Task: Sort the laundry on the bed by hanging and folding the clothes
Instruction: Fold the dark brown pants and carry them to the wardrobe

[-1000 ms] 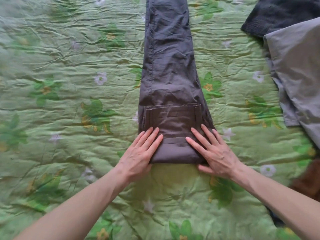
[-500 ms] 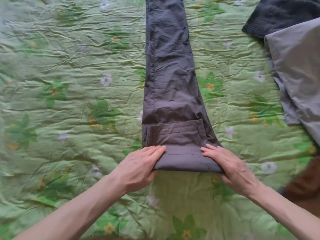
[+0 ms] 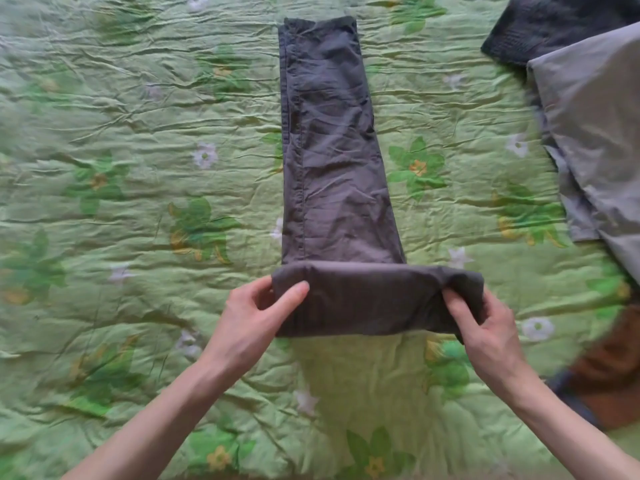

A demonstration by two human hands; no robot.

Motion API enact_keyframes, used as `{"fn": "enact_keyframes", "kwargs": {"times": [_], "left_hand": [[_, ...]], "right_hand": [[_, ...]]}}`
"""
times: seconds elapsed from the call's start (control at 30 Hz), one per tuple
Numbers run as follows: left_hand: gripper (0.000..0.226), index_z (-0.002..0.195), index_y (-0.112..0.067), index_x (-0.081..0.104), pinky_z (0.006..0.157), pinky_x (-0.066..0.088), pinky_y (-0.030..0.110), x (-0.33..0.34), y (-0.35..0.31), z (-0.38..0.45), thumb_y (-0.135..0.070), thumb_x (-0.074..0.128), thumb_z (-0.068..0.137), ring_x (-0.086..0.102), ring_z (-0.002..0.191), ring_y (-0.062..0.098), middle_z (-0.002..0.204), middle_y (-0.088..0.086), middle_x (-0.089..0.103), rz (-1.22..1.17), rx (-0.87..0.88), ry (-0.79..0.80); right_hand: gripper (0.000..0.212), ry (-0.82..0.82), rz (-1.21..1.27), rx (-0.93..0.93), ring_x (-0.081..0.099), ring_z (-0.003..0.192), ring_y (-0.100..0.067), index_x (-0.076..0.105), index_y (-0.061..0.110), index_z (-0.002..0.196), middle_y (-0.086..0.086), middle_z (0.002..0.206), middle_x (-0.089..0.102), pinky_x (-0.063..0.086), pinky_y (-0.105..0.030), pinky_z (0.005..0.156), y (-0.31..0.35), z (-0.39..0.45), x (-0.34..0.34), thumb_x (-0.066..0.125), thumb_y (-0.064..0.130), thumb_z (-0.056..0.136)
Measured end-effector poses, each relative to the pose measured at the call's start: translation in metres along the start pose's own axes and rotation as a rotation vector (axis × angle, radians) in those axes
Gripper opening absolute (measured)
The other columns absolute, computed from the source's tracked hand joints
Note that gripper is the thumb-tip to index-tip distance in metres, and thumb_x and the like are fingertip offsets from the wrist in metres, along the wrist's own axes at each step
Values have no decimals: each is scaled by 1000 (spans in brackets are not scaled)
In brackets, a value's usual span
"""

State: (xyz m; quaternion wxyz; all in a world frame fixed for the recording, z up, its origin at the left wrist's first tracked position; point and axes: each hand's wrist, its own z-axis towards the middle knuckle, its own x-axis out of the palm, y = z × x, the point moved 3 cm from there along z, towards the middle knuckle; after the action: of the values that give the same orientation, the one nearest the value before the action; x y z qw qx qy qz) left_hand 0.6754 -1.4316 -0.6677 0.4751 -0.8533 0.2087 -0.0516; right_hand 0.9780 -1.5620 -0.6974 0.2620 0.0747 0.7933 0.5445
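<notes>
We see dark grey trousers [image 3: 332,150] lying lengthwise on the green flowered bedspread [image 3: 138,202], hems at twelve o'clock and the near end rolled into a thick fold [image 3: 374,299] at the centre of our view. Our left hand [image 3: 256,320] grips the roll's nine o'clock end, thumb on top and fingers tucked beneath. Our right hand [image 3: 491,334] pinches the three o'clock end, cloth bunched between thumb and fingers. Toward two o'clock a light grey garment [image 3: 595,133] overlaps a dark knitted piece [image 3: 540,26]. At four o'clock a brown garment [image 3: 609,368] lies at the edge, too blurred to make out.
</notes>
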Motion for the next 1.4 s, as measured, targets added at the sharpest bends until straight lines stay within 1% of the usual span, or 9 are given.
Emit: {"fn": "enact_keyframes", "kwargs": {"times": [0.23,0.37,0.47,0.53,0.67,0.8,1.03,1.23,1.4], "left_hand": [[24,115,-14,68,86,49,16,7,14,38,-17,51,99,66,100,-2,105,-10,78,-64,-4,-51],[39,148,-11,49,122,33,36,6,20,50,-22,38,113,48,141,14,150,6,56,172,42,-149],[55,164,-8,26,119,10,4,11,23,55,-29,36,114,23,152,3,170,4,29,230,31,-230],[57,164,-10,26,110,9,-3,13,28,61,-33,38,113,22,149,-2,170,2,28,199,18,-269],[57,161,-10,34,121,18,12,13,35,76,-36,46,111,33,150,5,165,3,39,186,8,-232],[19,125,-13,55,98,46,25,9,43,88,-18,54,106,62,113,17,111,-10,67,227,-72,-196],[42,144,-3,41,114,40,48,12,43,90,-26,48,111,57,130,36,139,20,61,359,37,-161],[35,139,-8,47,112,43,41,13,48,100,-29,48,111,59,128,32,134,12,64,313,39,-167],[67,162,-8,29,128,24,42,15,41,100,-44,30,105,36,153,24,164,13,40,297,40,-165]], "right_hand": [[17,-68,-164,-94,59,85,22,64,30,108,40,86,66,39,-1,71,13,56,32,49,36,108],[20,-102,-106,-99,57,81,23,70,20,114,28,89,64,41,-4,74,13,89,54,51,25,110],[19,-75,-76,-51,55,78,11,67,18,101,14,86,65,44,-17,73,3,111,66,51,25,110],[28,-38,-65,59,54,83,-7,67,12,95,1,87,64,44,-28,73,-7,123,74,51,29,110],[36,19,-87,265,53,78,-8,67,14,86,8,79,62,43,-18,63,-15,133,85,52,38,108],[45,-57,-287,204,58,82,-25,58,15,81,-8,82,65,38,-34,72,-2,126,80,42,46,109],[43,-177,-484,135,58,119,-37,62,10,128,-21,126,63,40,-39,98,1,80,78,48,45,106],[29,-140,-264,227,59,85,-36,64,6,109,-11,86,62,45,-47,81,-21,86,79,44,28,111],[37,-256,-467,117,61,94,-44,61,8,92,-24,98,65,35,-43,75,-11,86,82,43,34,111]]}}
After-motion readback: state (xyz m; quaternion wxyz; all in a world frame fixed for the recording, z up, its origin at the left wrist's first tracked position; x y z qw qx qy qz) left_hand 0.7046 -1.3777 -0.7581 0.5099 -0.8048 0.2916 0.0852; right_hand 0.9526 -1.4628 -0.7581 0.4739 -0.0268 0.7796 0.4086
